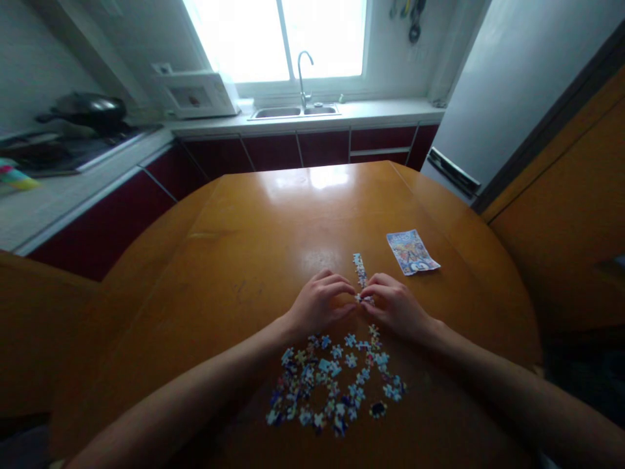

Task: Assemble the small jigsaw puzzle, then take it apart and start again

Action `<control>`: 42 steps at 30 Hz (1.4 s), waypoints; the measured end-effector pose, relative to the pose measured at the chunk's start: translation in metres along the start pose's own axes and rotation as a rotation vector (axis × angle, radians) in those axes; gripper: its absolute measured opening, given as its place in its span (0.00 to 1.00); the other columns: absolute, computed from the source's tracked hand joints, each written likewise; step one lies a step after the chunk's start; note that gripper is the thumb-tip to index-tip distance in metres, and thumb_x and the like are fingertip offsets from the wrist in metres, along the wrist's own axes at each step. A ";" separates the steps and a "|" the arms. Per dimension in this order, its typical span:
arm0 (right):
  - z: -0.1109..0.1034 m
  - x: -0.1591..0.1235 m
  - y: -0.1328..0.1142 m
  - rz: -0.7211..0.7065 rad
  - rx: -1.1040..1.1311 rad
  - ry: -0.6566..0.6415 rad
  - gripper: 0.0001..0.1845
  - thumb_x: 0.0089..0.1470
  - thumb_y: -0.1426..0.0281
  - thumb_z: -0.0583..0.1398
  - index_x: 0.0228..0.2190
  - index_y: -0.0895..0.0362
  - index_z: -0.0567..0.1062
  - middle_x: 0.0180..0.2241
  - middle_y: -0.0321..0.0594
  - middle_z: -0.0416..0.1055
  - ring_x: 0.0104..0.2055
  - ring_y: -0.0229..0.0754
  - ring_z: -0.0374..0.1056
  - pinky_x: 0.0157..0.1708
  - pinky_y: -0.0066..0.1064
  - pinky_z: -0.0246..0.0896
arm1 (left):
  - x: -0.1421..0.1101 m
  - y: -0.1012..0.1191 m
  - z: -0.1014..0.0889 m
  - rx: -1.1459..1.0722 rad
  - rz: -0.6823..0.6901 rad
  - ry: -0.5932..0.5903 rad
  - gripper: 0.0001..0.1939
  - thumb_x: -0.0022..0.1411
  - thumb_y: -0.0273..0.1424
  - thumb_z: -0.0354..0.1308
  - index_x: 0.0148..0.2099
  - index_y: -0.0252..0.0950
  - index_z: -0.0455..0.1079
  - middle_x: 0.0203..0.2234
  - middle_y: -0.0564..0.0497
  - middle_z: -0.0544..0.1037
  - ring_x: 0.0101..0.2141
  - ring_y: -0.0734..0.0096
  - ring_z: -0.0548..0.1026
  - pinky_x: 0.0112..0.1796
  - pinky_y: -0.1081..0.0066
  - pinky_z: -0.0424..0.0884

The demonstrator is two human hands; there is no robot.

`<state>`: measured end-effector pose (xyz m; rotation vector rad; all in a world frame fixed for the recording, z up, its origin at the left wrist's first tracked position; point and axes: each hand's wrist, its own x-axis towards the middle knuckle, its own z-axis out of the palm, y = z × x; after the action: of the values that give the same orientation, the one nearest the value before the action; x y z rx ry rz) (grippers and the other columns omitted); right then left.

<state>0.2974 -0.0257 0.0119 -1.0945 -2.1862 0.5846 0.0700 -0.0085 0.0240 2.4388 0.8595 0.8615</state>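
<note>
A narrow strip of joined puzzle pieces (360,266) lies on the wooden table, running away from me. At its near end, my left hand (322,303) and my right hand (395,306) meet fingertip to fingertip. Between them a small pale puzzle piece (359,298) shows, pinched by the thumb and fingers of my left hand. My right hand's curled fingers close on another puzzle piece (370,300), partly hidden by them. Closer to me, a loose pile of puzzle pieces (336,370) is spread below my wrists, mostly light blue with some darker ones.
A printed picture sheet (413,252) lies to the right of the strip. The brown table (273,228) has rounded sides. Beyond it stand a counter with a sink (278,113), a microwave (195,94), a pan (88,107) on the stove, and a fridge (517,85) at the right.
</note>
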 end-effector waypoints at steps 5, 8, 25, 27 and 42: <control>0.003 -0.004 0.000 -0.038 0.021 0.014 0.03 0.56 0.73 0.63 0.34 0.56 0.78 0.35 0.41 0.72 0.39 0.43 0.68 0.39 0.35 0.66 | -0.013 0.002 0.015 0.001 -0.024 0.057 0.04 0.65 0.33 0.63 0.42 0.41 0.77 0.38 0.52 0.82 0.39 0.67 0.72 0.42 0.66 0.71; 0.004 -0.006 0.000 -0.053 0.020 0.007 0.03 0.57 0.74 0.62 0.34 0.56 0.78 0.35 0.42 0.72 0.39 0.43 0.68 0.39 0.35 0.66 | -0.012 0.002 0.019 0.010 -0.006 0.061 0.03 0.65 0.32 0.62 0.40 0.41 0.77 0.37 0.52 0.82 0.37 0.67 0.71 0.41 0.66 0.71; -0.030 -0.012 0.017 0.031 -0.056 -0.172 0.13 0.57 0.78 0.59 0.37 0.52 0.82 0.36 0.43 0.73 0.39 0.43 0.68 0.39 0.35 0.65 | -0.010 0.002 0.028 0.070 0.014 -0.018 0.09 0.68 0.32 0.59 0.35 0.44 0.80 0.35 0.54 0.83 0.35 0.68 0.72 0.39 0.64 0.70; -0.030 -0.013 0.016 0.008 -0.049 -0.209 0.14 0.58 0.78 0.59 0.38 0.52 0.83 0.36 0.43 0.73 0.39 0.43 0.68 0.39 0.35 0.65 | -0.010 0.001 0.029 0.082 0.018 -0.025 0.09 0.68 0.33 0.59 0.36 0.44 0.80 0.35 0.54 0.83 0.35 0.68 0.72 0.39 0.64 0.70; -0.021 -0.014 0.012 -0.040 -0.054 -0.233 0.14 0.61 0.76 0.57 0.39 0.52 0.82 0.36 0.42 0.73 0.40 0.42 0.67 0.40 0.35 0.64 | -0.014 -0.002 0.031 0.098 0.004 -0.078 0.09 0.68 0.31 0.58 0.38 0.44 0.80 0.37 0.53 0.82 0.37 0.66 0.71 0.42 0.63 0.69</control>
<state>0.3254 -0.0281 0.0151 -1.0524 -2.4310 0.6672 0.0814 -0.0213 -0.0052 2.5413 0.8874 0.7369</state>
